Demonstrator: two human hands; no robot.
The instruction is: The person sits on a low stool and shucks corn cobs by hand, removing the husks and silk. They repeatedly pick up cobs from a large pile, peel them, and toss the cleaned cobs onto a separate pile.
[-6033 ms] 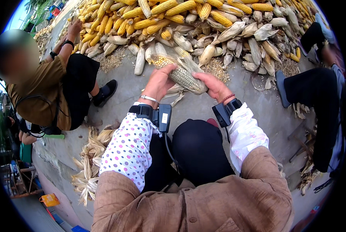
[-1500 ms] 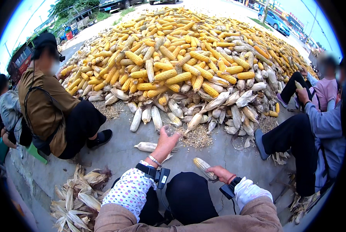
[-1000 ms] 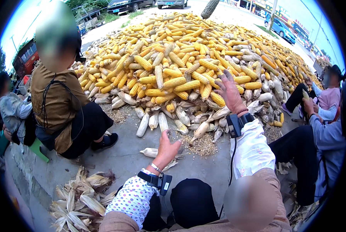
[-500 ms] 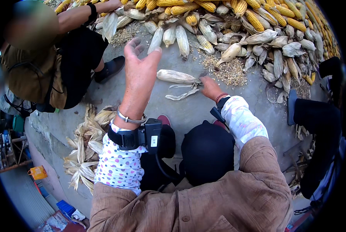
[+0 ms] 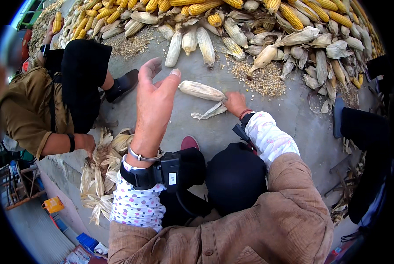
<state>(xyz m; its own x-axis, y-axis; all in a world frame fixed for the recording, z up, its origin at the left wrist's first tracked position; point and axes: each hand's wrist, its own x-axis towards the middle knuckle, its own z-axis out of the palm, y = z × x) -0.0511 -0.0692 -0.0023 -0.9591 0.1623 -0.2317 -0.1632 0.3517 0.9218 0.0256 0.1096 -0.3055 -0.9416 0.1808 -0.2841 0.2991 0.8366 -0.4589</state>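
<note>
We are gripping the cob (image 5: 202,90) by its husked end with our right hand (image 5: 235,103); it looks stiff, light, papery. Our left hand (image 5: 155,102) is hovering, fingers (image 5: 149,70) wide.

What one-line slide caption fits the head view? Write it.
Right hand grips a husked corn cob on concrete, left hand raised open.

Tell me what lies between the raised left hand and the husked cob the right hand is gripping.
Only bare concrete ground shows in the head view between the open left hand and the husked cob gripped by the right hand.
</note>
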